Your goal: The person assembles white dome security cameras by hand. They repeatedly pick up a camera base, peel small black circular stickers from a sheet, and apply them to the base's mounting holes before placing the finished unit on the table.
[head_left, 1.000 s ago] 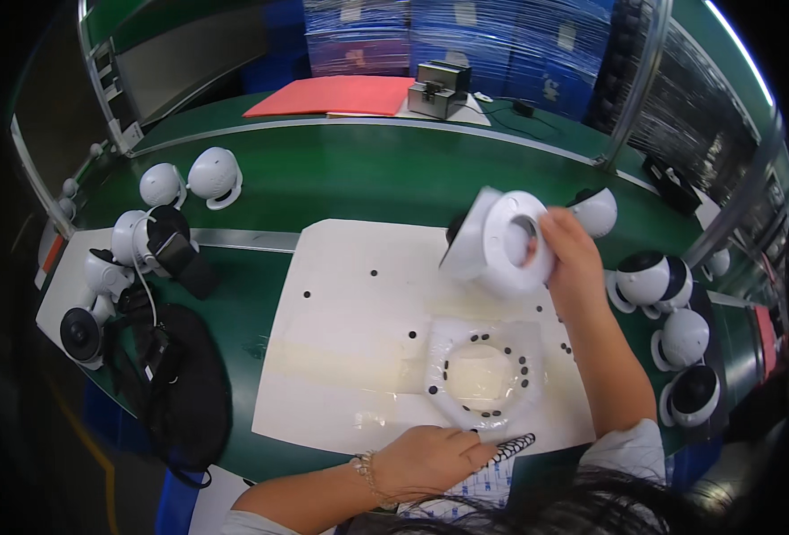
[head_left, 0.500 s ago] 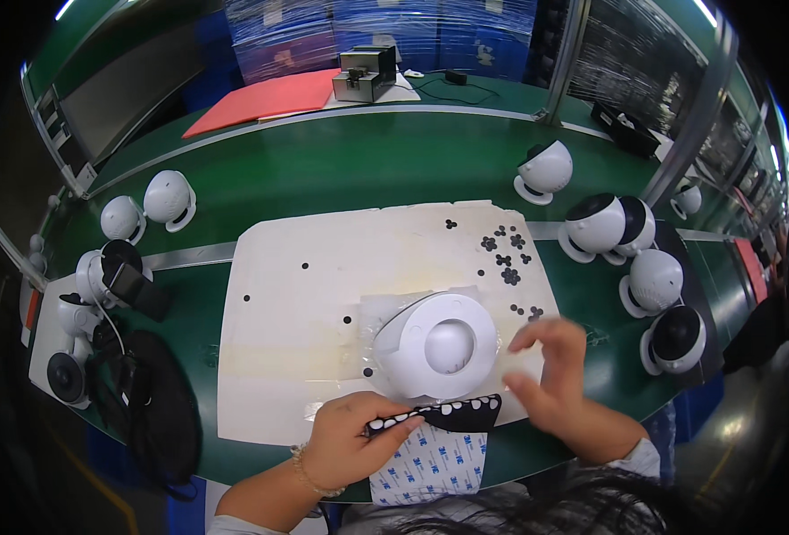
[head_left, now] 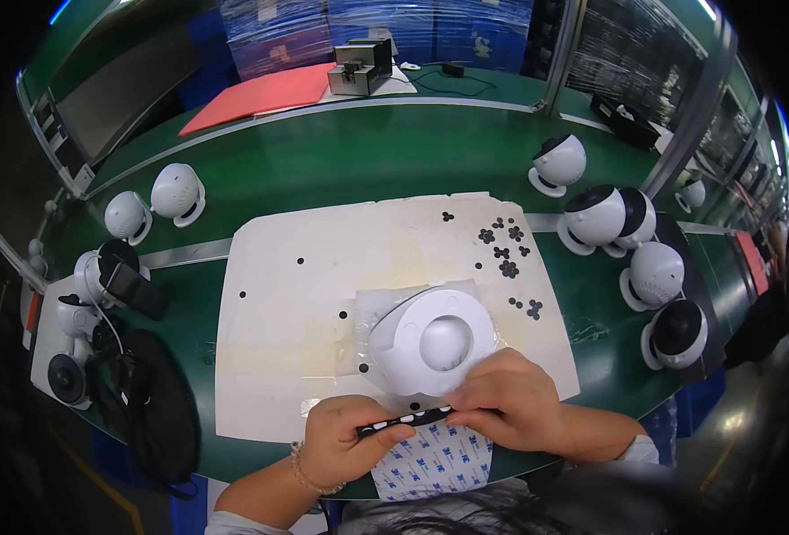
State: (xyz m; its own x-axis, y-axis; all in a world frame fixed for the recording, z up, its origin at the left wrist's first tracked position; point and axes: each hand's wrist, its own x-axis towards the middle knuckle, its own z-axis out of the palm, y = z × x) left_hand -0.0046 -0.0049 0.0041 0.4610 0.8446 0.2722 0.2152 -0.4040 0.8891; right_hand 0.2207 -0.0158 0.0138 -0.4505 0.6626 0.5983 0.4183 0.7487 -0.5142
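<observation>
My left hand (head_left: 345,437) pinches the left end of a sheet of black adhesive pads (head_left: 403,421), its top folded over and dotted with white round holes. The sheet's white backing with blue print (head_left: 434,464) hangs toward me. At the folded edge's right end, my right hand (head_left: 512,406) closes thumb and fingers on the sheet; its fingertips are partly hidden. Just beyond both hands lies a white rounded device (head_left: 408,357), its ring-shaped base turned up, on a clear plastic wrap (head_left: 372,308). A small black round pad (head_left: 415,407) shows between device and sheet.
A pale board (head_left: 278,339) covers the table's middle, with black pads (head_left: 508,267) scattered at its right. White camera-like devices stand at left (head_left: 177,192) and right (head_left: 657,275). A black pouch (head_left: 158,410) and cables lie at left; a metal box (head_left: 360,71) sits behind.
My right hand, open and apart before, has moved left and closed on the sheet's folded edge. The sheet's black end has tilted and a pad beyond it now shows.
</observation>
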